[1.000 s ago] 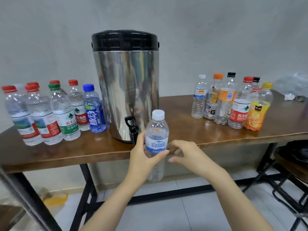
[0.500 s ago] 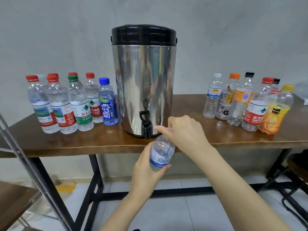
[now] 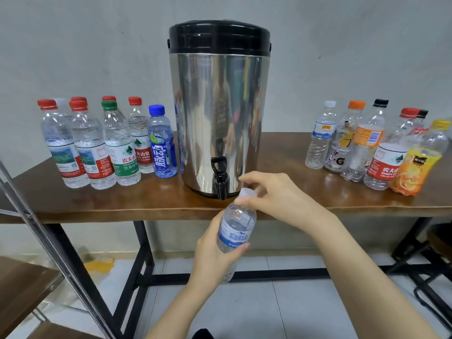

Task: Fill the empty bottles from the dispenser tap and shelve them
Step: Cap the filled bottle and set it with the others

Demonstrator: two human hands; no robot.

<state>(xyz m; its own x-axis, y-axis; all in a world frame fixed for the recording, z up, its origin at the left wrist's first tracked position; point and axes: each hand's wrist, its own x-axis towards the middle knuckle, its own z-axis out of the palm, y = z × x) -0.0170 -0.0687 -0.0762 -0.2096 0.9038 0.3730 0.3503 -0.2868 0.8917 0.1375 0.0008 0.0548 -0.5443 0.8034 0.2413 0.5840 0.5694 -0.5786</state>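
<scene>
While the left hand [image 3: 212, 250] grips the small water bottle [image 3: 236, 225] round its blue label, fingers and thumb curled about the body, the right hand [image 3: 278, 194] pinches the white cap [image 3: 247, 192] between its thumb and bent fingers. Half a second ago that hand lay over the top of the bottle and hid the cap; now it sits more to the right and the cap shows at its fingertips. A second ago the right hand was off the bottle altogether, fingers loose beside the label, and the bottle stood upright.

The bottle is held in the air just below and in front of the dispenser [image 3: 220, 113], tilted so that its neck leans up and to the right, with the cap just right of the black tap [image 3: 220, 178] and level with its spout. Whether the cap is loose on the neck cannot be told.

Left of the dispenser on the wooden table [image 3: 122, 204] stands a cluster of capped bottles [image 3: 107, 148], as before; right of the dispenser stands a second, mixed cluster [image 3: 367, 148], likewise unmoved.
</scene>
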